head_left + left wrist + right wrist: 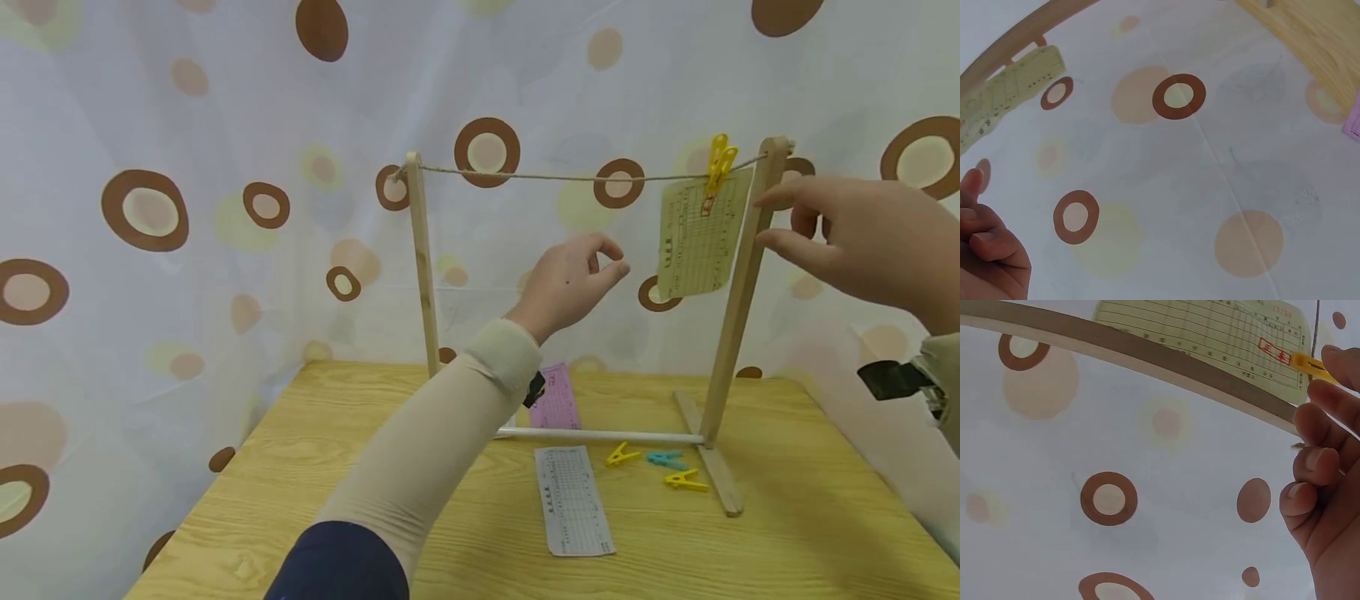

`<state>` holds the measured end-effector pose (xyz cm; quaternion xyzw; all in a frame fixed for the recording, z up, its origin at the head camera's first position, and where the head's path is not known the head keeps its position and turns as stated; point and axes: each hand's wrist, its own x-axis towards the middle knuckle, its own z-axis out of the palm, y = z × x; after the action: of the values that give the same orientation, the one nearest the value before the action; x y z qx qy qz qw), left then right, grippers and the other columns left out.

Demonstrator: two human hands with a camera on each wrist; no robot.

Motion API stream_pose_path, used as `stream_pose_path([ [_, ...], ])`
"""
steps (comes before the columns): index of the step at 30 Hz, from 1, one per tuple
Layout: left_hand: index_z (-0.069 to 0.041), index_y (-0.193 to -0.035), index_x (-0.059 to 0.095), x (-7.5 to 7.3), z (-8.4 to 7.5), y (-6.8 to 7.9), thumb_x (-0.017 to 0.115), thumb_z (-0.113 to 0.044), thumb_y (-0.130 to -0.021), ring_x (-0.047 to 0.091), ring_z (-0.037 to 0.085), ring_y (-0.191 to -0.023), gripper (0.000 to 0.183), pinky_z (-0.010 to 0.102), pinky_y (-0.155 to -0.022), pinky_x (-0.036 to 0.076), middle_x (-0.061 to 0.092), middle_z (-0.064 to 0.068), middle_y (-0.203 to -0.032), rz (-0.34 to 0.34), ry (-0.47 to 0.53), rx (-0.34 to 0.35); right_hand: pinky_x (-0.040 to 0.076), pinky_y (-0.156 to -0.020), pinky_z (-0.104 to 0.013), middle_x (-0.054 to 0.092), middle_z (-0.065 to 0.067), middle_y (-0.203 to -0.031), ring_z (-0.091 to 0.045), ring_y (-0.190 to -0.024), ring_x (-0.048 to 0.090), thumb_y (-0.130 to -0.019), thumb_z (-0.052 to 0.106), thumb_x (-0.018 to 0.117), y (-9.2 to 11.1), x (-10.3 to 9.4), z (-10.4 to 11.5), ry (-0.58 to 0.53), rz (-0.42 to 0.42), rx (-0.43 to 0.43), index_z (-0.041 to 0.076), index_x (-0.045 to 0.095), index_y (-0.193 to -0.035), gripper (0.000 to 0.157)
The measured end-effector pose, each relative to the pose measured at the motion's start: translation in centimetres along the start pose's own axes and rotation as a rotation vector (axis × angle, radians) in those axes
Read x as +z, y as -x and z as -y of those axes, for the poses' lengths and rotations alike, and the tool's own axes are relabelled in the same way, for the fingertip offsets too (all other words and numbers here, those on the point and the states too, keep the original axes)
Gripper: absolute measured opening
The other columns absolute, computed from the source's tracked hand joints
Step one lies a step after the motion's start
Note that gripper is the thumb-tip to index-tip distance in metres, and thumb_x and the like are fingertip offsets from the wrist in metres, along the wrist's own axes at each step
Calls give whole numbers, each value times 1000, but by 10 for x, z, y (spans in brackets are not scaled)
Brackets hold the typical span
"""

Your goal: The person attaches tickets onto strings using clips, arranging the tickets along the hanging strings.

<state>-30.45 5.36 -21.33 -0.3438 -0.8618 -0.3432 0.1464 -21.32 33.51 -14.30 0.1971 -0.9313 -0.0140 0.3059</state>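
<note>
A yellow-green paper form [702, 242] with a red stamp hangs from the string [540, 176] of a wooden frame, held by yellow clothespins [720, 167]. To the right of the frame's right post [742, 308] is my right hand [862, 237], thumb and index finger apart, nothing held. In the right wrist view its fingertips overlap a yellow clothespin [1313, 367], while the head view shows them apart from it. My left hand [573, 279] is raised below the string, left of the hanging form, its fingers loosely bent around nothing. Part of that hand [988, 250] shows in the left wrist view.
On the wooden table [345, 425] lie a white form [576, 500], a pink form [555, 398] behind the white crossbar [607, 435], and yellow [686, 481] and blue [666, 459] clothespins. The left post [422, 267] stands behind my left arm. A spotted curtain [225, 275] is behind.
</note>
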Motion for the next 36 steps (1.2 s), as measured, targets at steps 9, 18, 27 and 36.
stream_pose_path([
  [9,-17,-120,67,9,20,27,62,-36,-102,46,11,-55,26,25,-60,40,56,-5,-69,-7,-98,106,33,-51,-32,53,0,-79,-14,-54,37,-95,21,72,32,38,5,-82,41,29,7,67,-121,30],
  [18,-17,-128,63,30,35,59,60,-40,-102,45,11,-54,35,26,-51,40,54,-4,-72,95,-98,77,37,-53,-29,52,12,-74,-7,-58,41,-94,24,74,49,82,19,-210,97,14,12,69,-119,28],
  [27,-19,-133,61,63,64,99,61,-48,-100,50,7,-66,44,23,-54,42,54,-10,-81,198,-184,41,34,-51,-27,49,12,-74,-5,-57,38,-97,31,71,88,142,21,-312,182,56,15,68,-124,32],
  [36,-21,-132,64,91,91,129,67,-47,-97,52,4,-74,44,23,-60,44,58,-12,-89,330,-177,-60,36,-51,-28,53,10,-76,-7,-59,42,-97,35,70,139,197,19,-486,370,186,11,65,-130,41],
])
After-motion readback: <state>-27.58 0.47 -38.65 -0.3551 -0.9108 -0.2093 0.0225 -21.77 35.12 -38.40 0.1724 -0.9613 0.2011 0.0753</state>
